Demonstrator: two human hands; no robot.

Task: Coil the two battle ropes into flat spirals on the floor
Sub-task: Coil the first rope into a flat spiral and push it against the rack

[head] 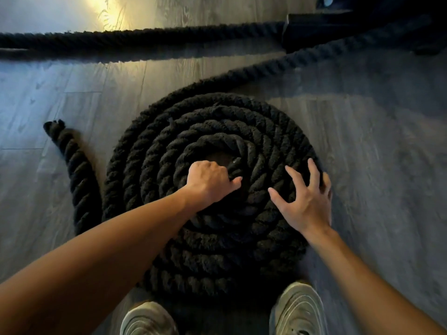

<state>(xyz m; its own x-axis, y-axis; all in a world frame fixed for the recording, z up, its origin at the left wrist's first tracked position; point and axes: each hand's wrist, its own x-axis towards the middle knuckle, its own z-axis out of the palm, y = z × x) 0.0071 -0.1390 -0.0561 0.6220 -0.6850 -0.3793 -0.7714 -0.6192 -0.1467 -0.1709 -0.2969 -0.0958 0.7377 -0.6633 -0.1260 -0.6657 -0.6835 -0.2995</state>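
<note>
A thick black battle rope lies wound into a flat spiral (212, 131) on the grey wood floor in front of me. My left hand (209, 181) is closed around the innermost turn at the spiral's centre. My right hand (306, 198) hovers or rests with fingers spread on the outer turns at the right side. The spiral's free length (278, 62) runs up and right to a dark anchor. A second black rope (135, 37) stretches straight across the floor at the top.
A frayed rope end (72, 165) curves along the spiral's left side. My two light sneakers (298, 310) stand just below the coil. A dark equipment base (321, 27) sits at the top right. A patch of light falls on the floor at the top left.
</note>
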